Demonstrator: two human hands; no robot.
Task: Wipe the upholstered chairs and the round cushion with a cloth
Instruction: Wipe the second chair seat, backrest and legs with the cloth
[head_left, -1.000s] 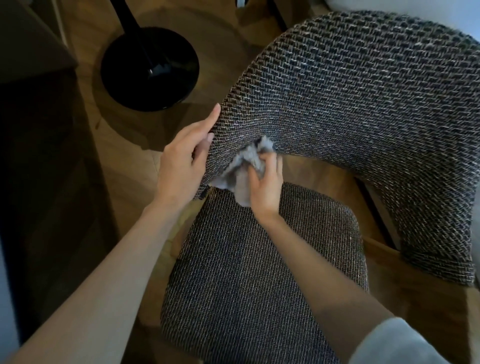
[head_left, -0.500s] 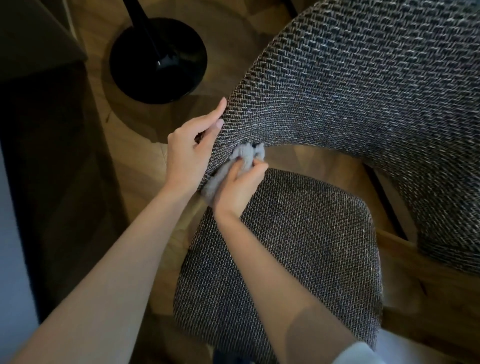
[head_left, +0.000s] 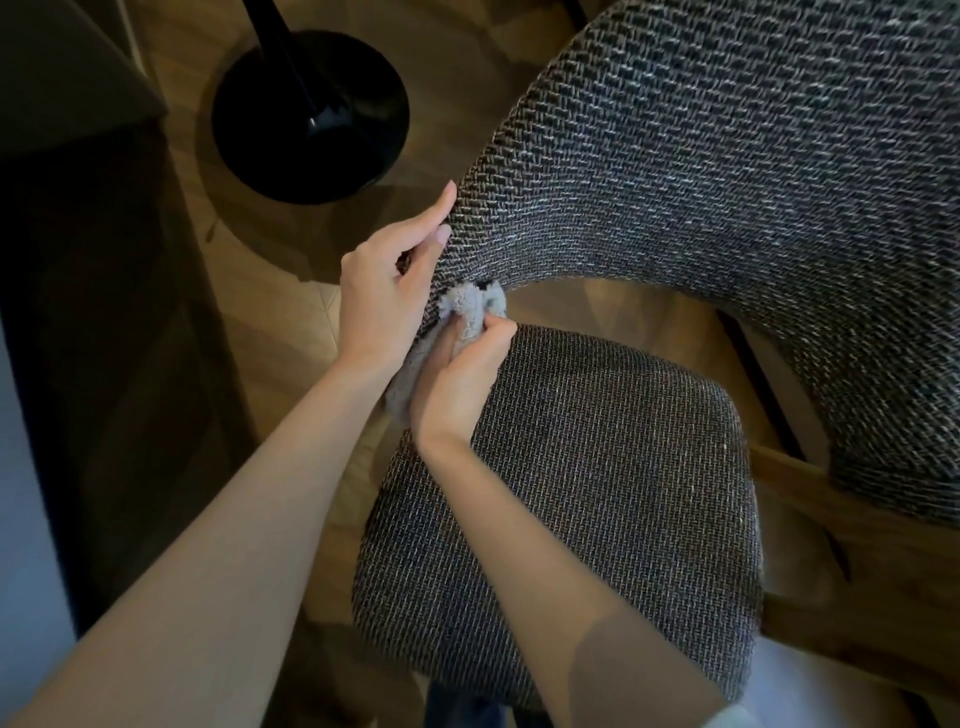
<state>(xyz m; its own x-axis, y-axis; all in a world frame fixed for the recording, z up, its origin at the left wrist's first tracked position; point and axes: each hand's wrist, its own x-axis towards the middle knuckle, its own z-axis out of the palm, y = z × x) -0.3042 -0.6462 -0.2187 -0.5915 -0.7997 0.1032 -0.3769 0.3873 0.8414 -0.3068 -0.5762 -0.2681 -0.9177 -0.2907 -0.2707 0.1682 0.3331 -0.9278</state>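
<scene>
A chair upholstered in dark grey woven fabric fills the right side, with a curved backrest (head_left: 701, 171) arching over its seat cushion (head_left: 597, 493). My left hand (head_left: 384, 291) grips the left end of the backrest, thumb on the inner face and fingers on the outer edge. My right hand (head_left: 457, 379) is shut on a crumpled light grey cloth (head_left: 470, 306), pressing it against the inner lower edge of the backrest just above the seat's back left corner. Part of the cloth hangs below my right hand.
A black round pedestal base (head_left: 311, 114) with its stem stands on the wooden floor (head_left: 280, 291) beyond my left hand. Dark furniture (head_left: 104, 312) runs along the left. The chair's wooden frame (head_left: 857, 571) shows at the right under the backrest.
My right hand has turned and slid the cloth leftward along the inner backrest edge toward my left hand. The view has shifted a little; my left hand keeps its hold.
</scene>
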